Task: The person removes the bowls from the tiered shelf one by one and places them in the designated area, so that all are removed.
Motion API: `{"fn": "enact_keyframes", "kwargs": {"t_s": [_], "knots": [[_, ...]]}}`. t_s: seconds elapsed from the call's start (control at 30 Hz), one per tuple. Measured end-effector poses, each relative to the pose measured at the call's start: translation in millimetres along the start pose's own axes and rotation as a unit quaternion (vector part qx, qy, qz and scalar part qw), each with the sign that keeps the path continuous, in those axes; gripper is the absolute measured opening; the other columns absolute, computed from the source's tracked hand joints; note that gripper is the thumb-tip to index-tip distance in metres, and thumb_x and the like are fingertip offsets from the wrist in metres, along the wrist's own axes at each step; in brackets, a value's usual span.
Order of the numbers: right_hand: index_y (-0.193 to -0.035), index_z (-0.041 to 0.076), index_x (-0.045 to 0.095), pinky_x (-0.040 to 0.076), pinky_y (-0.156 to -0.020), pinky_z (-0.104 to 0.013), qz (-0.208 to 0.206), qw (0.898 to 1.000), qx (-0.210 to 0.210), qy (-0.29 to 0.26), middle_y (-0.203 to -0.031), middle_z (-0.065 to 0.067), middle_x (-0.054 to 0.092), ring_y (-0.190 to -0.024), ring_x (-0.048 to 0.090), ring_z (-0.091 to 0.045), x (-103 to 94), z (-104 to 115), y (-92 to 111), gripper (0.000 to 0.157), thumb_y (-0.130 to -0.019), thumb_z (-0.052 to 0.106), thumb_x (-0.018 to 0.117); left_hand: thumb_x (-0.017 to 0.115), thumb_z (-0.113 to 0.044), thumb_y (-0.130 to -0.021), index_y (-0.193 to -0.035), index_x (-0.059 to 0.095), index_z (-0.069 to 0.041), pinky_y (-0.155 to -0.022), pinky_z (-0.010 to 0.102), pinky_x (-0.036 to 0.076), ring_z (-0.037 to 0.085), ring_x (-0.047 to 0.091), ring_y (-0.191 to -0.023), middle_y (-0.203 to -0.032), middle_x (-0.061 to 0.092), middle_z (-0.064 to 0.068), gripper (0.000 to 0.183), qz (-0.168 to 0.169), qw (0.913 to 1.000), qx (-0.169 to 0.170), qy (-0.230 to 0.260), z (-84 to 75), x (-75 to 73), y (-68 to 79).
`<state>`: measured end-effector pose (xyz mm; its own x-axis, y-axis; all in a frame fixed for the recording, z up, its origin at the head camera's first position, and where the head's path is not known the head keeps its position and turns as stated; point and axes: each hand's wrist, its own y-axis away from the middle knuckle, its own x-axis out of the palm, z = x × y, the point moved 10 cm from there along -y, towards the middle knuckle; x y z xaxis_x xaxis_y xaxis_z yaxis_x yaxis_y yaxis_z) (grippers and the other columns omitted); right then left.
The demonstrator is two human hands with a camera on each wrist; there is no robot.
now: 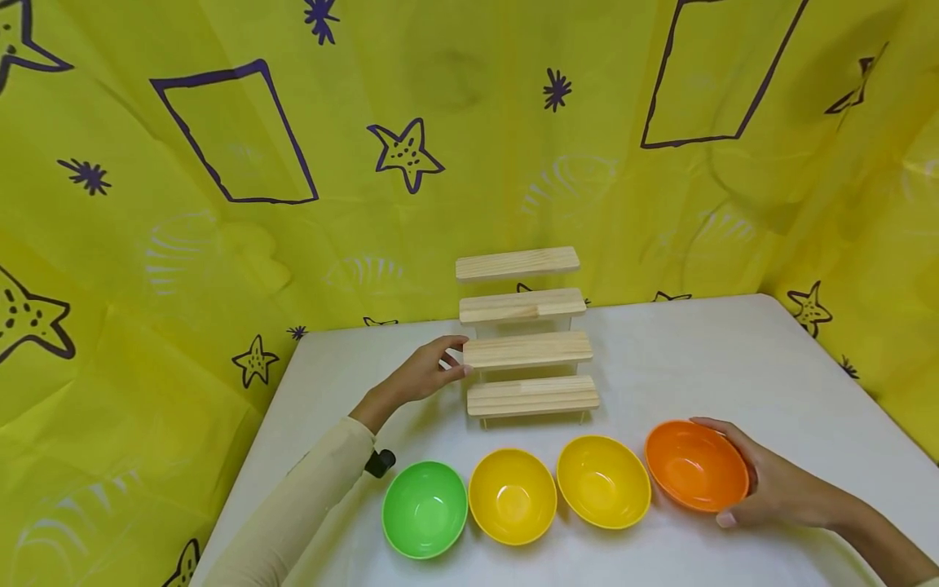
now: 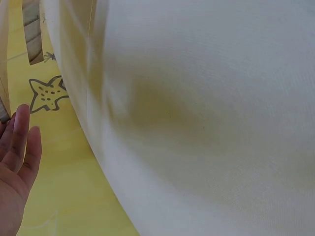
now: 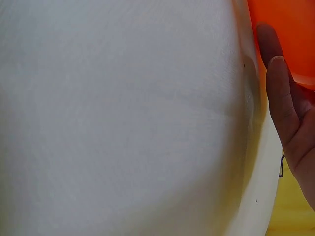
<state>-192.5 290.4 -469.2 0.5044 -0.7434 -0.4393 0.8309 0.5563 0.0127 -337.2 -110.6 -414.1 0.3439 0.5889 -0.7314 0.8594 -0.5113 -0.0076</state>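
Observation:
A stepped wooden display stand with pale boards stands at the middle of the table. My left hand holds the left end of one of its lower boards, thumb at the front edge and a finger at the back edge. In the left wrist view, fingers reach up beside the end of a board. On the right, my right hand grips an orange bowl from its right side, fingers behind the rim and thumb at the near side. Fingers lie along the bowl's outer wall in the right wrist view.
Left of the orange bowl, a green bowl and two yellow bowls, one in the middle and one further right, form a row before the stand. The white table meets a yellow patterned cloth behind and at the sides.

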Motion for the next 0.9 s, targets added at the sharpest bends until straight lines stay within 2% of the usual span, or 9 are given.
{"fn": "enact_keyframes", "kwargs": {"t_s": [0.17, 0.57, 0.77, 0.9], "knots": [[-0.156, 0.014, 0.026, 0.052, -0.085, -0.020, 0.002, 1.000, -0.006, 0.009, -0.138, 0.012, 0.052, -0.116, 0.056, -0.004, 0.0, 1.0, 0.9, 0.100, -0.073, 0.003, 0.080, 0.065, -0.027, -0.100, -0.149, 0.042, -0.001, -0.087, 0.035, 0.058, 0.028, 0.065, -0.111, -0.138, 0.056, 0.016, 0.060, 0.000, 1.0000, -0.002, 0.002, 2.3, 0.6, -1.3], [-0.156, 0.015, 0.024, 0.053, -0.085, -0.021, 0.003, 1.000, 0.001, -0.007, -0.139, 0.014, 0.050, -0.117, 0.056, -0.003, 1.6, 0.1, 0.3, 0.100, -0.074, 0.002, 0.079, 0.065, -0.027, -0.100, -0.149, 0.041, 0.000, -0.088, 0.036, 0.058, 0.028, 0.065, -0.112, -0.139, 0.055, 0.017, 0.061, -0.002, 1.0000, -0.005, 0.005, 3.6, 0.4, -0.8], [-0.159, 0.014, 0.021, 0.054, -0.084, -0.021, 0.002, 1.000, 0.015, -0.016, -0.140, 0.024, 0.047, -0.115, 0.057, -0.001, 3.1, -1.1, 2.3, 0.101, -0.077, 0.001, 0.078, 0.064, -0.027, -0.101, -0.150, 0.041, -0.001, -0.087, 0.034, 0.058, 0.027, 0.065, -0.112, -0.139, 0.055, 0.016, 0.061, 0.001, 1.0000, -0.006, -0.001, 5.6, 2.0, -1.6], [-0.161, 0.013, 0.017, 0.054, -0.082, -0.020, -0.007, 1.000, 0.019, 0.009, -0.139, 0.035, 0.040, -0.111, 0.058, 0.000, 1.7, 0.0, 4.7, 0.106, -0.076, 0.003, 0.080, 0.064, -0.026, -0.101, -0.150, 0.041, -0.001, -0.087, 0.036, 0.058, 0.028, 0.065, -0.112, -0.140, 0.055, 0.017, 0.060, 0.001, 1.0000, -0.001, -0.006, 5.2, 1.4, -0.9]]}}
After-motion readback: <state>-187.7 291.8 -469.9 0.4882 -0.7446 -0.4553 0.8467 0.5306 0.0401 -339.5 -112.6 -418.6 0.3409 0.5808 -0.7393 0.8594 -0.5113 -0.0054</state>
